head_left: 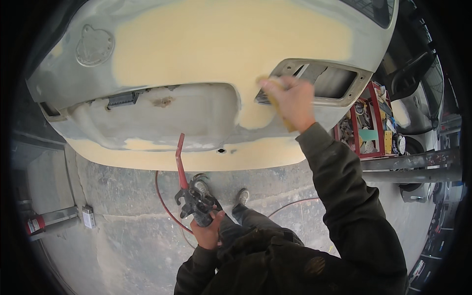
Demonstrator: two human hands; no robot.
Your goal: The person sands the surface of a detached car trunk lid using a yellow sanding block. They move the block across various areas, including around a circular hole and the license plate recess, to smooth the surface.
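The right hand [291, 101], just right of the frame's centre and reaching up from a dark sleeve, is closed around a yellowish sanding pad [275, 98] and presses it against the car body panel [221, 44], beside the edge of an open rectangular recess [324, 81]; the panel fills the upper half of the frame, pale grey at its edges with a broad patch of yellow filler across the middle; a round cap [94, 45] sits at its upper left; the left hand [209, 231], low and centre-left, is wrapped around the grip of a dark air blow gun [195, 201], whose red nozzle [180, 162] points up toward the panel's lower rim without touching it; a red hose [164, 204] curves from the gun over the concrete floor [123, 236]; two shoes show beneath; a red tool cart [371, 123] stands at the right, well apart from both hands.
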